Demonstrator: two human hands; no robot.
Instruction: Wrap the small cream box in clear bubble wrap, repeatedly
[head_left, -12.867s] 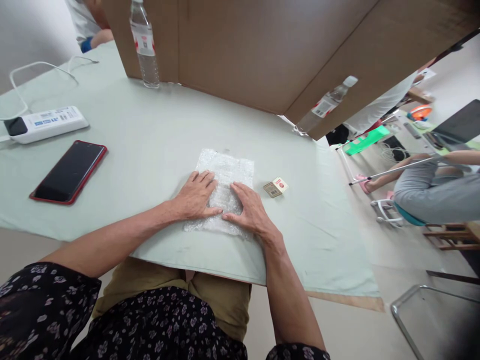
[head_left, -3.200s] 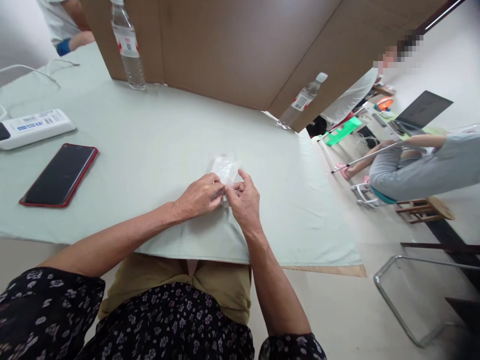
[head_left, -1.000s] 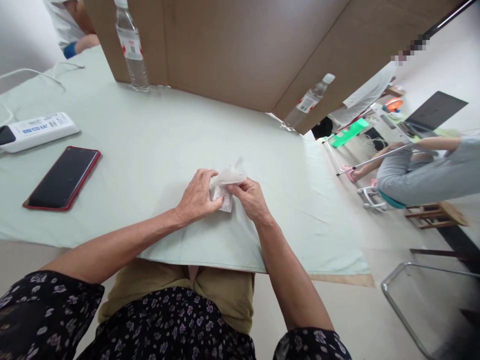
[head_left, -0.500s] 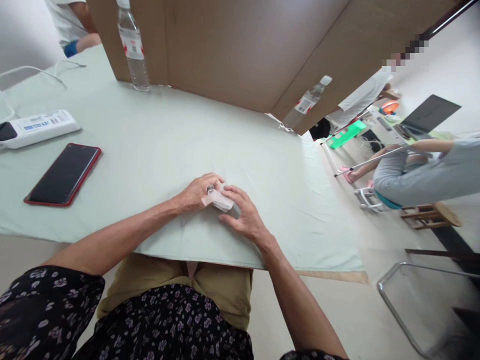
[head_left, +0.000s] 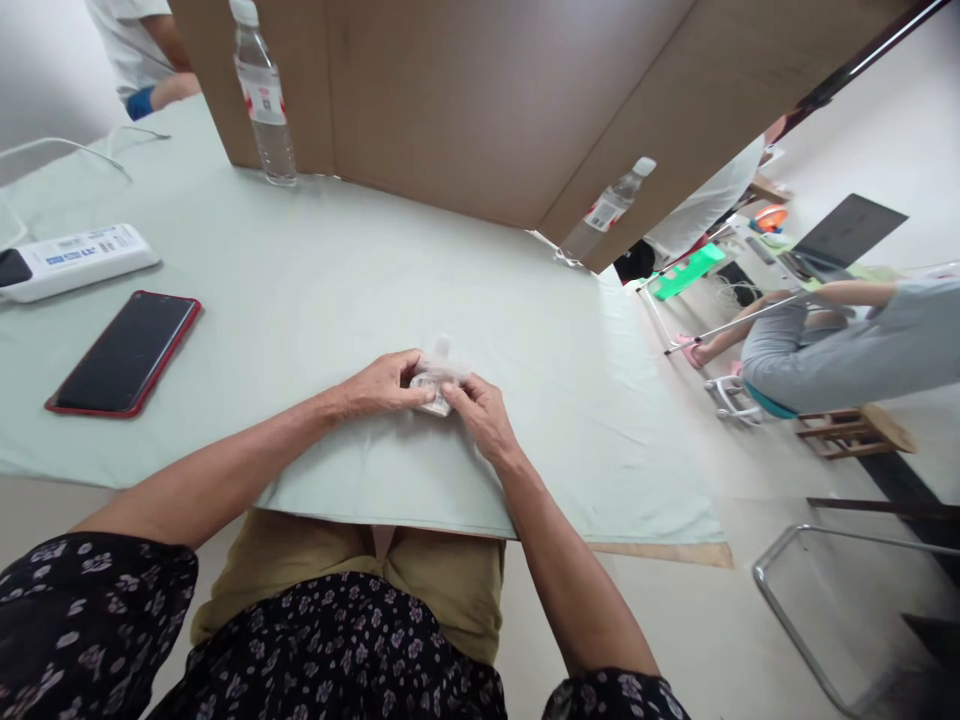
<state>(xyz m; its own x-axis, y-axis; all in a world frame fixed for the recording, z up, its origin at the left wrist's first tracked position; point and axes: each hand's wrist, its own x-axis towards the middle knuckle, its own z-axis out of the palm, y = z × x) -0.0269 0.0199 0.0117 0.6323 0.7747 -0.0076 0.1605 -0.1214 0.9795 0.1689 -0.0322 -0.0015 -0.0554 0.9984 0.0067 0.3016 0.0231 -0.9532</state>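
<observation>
Near the front edge of the cloth-covered table (head_left: 337, 270), both hands hold one small, pale, partly see-through packet (head_left: 435, 402). Its exact kind is too small to make out; printed marks seem to show on its lower face. My left hand (head_left: 384, 384) grips the left side, thumb on top. From the right, my right hand (head_left: 484, 412) pinches it with the thumb pressed on its upper face. A thin, filmy flap (head_left: 442, 350) sticks up beyond the fingers, away from me. Some fingertips are hidden behind the packet.
A phone in a red case (head_left: 124, 352) and a white device (head_left: 79, 260) lie to the left. Two water bottles (head_left: 266, 110) (head_left: 609, 210) stand against a cardboard panel (head_left: 465, 100) at the back. Another person (head_left: 825, 340) sits at the right by a laptop (head_left: 851, 232).
The packet has turned between my hands: its flap, earlier lying toward me, now stands up on the far side. My right hand has closed in, its thumb now on the packet.
</observation>
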